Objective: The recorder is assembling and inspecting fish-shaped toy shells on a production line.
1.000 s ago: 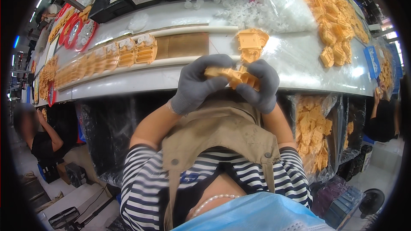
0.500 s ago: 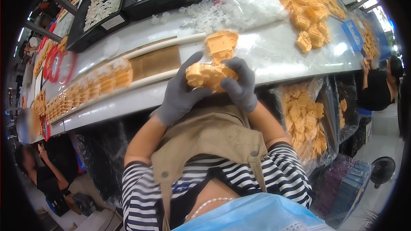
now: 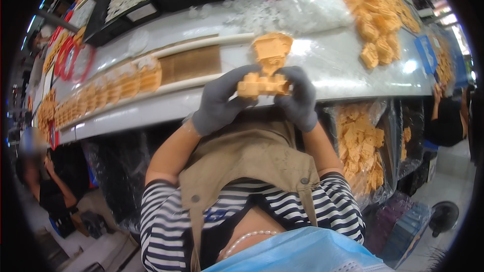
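Between my two grey-gloved hands is an orange plastic part [image 3: 262, 85], held at the table's front edge. My left hand [image 3: 222, 95] grips its left end, thumb below and fingers behind. My right hand [image 3: 298, 95] is closed round its right end. Just beyond, a second orange plastic piece [image 3: 272, 50] stands above the held part; whether the two are joined I cannot tell. Left of my hands, a row of similar orange parts [image 3: 111, 85] lies between two white rails [image 3: 189, 83] on a brown strip [image 3: 194, 64].
A heap of orange parts [image 3: 375, 20] covers the back right, beside a clear plastic bag [image 3: 315, 7] and small white pieces [image 3: 252, 15]. Black trays [image 3: 146, 12] stand at the back left. Below the table edge hangs a bag of orange parts [image 3: 360, 141]. Other people sit at both sides.
The held orange part has been turned, now showing a narrower side. My hands have shifted slightly right in the picture, as has the whole table scene.
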Demonstrator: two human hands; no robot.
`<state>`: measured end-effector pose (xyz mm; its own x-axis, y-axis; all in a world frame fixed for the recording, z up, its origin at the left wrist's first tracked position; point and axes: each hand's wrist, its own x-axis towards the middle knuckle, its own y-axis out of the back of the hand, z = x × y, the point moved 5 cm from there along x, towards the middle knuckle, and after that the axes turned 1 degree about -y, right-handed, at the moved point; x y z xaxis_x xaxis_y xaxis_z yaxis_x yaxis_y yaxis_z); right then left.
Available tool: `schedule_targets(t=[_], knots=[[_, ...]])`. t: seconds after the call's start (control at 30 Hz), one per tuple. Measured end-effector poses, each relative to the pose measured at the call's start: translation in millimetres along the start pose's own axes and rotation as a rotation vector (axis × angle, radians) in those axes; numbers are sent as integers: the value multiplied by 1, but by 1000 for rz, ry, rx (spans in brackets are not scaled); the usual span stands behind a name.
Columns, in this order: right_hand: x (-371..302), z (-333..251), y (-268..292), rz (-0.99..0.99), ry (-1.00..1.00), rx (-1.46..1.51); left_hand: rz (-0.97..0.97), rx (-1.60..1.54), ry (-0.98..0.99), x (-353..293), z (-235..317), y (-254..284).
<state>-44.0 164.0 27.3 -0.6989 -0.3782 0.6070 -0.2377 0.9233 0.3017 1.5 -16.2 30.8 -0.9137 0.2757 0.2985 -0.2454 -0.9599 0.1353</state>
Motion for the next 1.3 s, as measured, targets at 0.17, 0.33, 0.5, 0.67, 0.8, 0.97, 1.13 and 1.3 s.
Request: schedule_targets(t=[0.17, 0.33, 0.5, 0.67, 0.8, 0.97, 1.13, 1.3], knots=[[9, 12, 0, -180, -293, -54, 174, -192, 160, 4, -15, 0], [56, 91, 91, 323, -280, 132, 326, -170, 4, 3, -23, 15], [108, 214, 249, 719, -452, -119, 545, 678, 25, -48, -18, 79], [110, 338, 390, 896, -551, -479, 665, 1276, 147, -76, -26, 119], [139, 195, 237, 691, -630, -479, 700, 1521, 412, -111, -39, 147], [93, 148, 125, 87, -190, -578, 563, 1518, 541, -89, -48, 133], [56, 72, 19, -548, 181, -740, 506, 1398, 300, -66, -51, 106], [59, 69, -9, -731, 247, -723, 426, 1385, 147, -46, -40, 73]])
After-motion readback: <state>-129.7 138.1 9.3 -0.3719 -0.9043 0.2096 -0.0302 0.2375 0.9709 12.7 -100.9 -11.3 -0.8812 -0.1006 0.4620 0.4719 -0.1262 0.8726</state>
